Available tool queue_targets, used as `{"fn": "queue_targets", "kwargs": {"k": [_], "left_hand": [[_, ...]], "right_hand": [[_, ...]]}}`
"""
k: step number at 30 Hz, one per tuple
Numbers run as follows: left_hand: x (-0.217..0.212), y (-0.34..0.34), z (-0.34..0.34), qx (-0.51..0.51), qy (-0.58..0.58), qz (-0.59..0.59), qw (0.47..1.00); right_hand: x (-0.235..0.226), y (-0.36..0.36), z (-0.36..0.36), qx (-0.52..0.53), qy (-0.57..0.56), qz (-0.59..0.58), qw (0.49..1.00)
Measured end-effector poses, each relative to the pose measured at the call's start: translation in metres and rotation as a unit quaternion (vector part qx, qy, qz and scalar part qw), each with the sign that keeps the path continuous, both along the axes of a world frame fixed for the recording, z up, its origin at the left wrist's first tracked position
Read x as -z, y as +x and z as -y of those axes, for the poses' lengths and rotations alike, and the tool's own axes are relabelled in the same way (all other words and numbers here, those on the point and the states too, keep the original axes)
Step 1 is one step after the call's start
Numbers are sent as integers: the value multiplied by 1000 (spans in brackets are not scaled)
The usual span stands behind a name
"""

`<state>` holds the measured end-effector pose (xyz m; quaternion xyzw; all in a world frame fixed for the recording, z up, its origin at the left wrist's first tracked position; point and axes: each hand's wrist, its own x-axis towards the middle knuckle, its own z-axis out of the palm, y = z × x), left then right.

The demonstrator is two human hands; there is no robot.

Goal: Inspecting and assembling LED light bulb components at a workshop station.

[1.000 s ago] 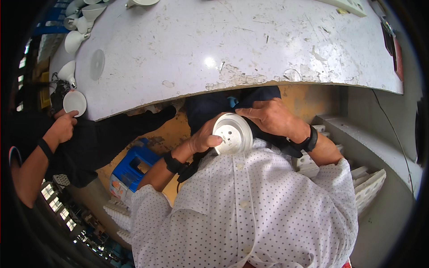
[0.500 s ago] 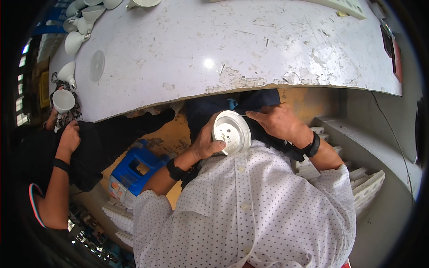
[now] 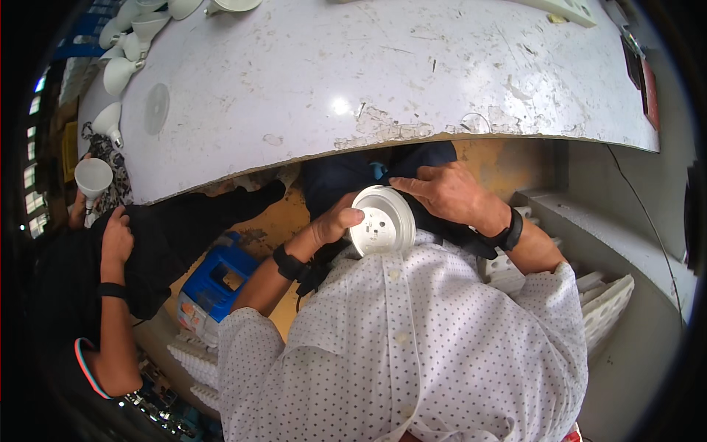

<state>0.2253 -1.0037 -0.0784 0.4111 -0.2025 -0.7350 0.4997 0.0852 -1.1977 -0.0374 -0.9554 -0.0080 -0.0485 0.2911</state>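
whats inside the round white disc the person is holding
The white disc faces up, held by the left hand and right hand. Its recessed face shows a few small dark holes; its underside is hidden.

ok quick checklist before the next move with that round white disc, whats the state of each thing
1. Left hand on the round white disc: ok, thumb lies across its face.
2. Right hand on the disc: ok, fingers reach its upper rim.
3. Disc face in sight: ok, it faces up, small holes showing.
4. Disc clear of the white table: ok, it is held below the chipped edge, over the lap.
5. Neighbour's hand clear: ok, far to the left, near a white lamp shade.
6. How firm the hold is: cannot tell.
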Motion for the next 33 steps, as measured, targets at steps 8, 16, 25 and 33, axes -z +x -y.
{"fn": "queue_targets", "kwargs": {"k": [8, 16, 25, 33], "left_hand": [[-1, -4, -7, -107, -24, 110, 988], [-12, -20, -6, -121, -85, 220, 964], [-8, -14, 6, -49, -54, 193, 979], [-4, 5, 18, 35, 11, 48, 998]], "right_hand": [[8, -21, 4, 27, 11, -79, 996], [-3, -27, 1, 8, -40, -130, 991], [-5, -14, -1, 30, -26, -98, 994], [4, -15, 4, 40, 8, -100, 994]]}}
